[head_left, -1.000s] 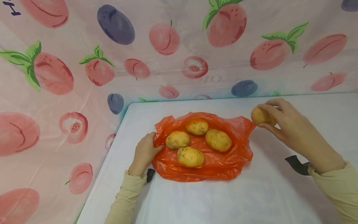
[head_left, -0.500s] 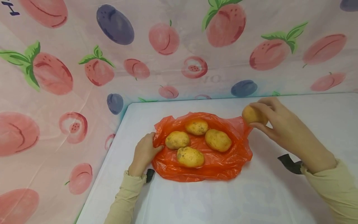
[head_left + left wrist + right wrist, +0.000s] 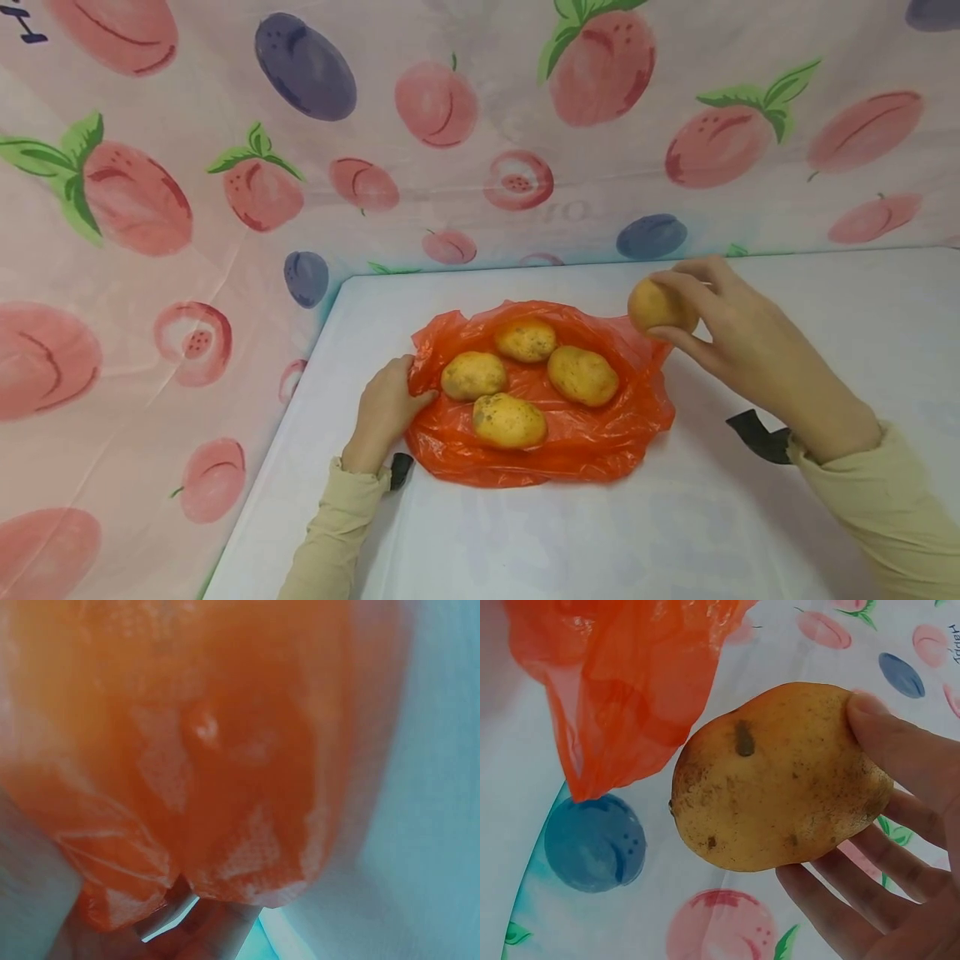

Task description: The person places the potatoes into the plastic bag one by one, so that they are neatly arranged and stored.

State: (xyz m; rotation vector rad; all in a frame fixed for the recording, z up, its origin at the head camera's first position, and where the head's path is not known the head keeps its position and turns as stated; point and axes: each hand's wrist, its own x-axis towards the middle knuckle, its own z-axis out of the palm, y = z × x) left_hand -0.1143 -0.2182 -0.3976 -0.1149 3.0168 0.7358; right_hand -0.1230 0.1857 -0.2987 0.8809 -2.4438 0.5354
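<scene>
My right hand grips a yellow potato between thumb and fingers, over the right end of a red plastic bag. In the right wrist view this potato has brown specks and one dark spot, and the bag's loose corner hangs beside it. At the bag's left edge my left hand pinches the plastic, thumb on the inner side. Several more potatoes lie in the spread-open bag. Close up in the left wrist view, the bag covers much of the left hand.
The bag rests on a white table. Behind and to the left hangs a cloth printed with peaches and plums. A black strap sticks out at the right cuff, another dark strap at the left.
My right hand has moved left with its potato, from beside the bag to over its right end. The left hand, the bag and the potatoes in it have stayed put.
</scene>
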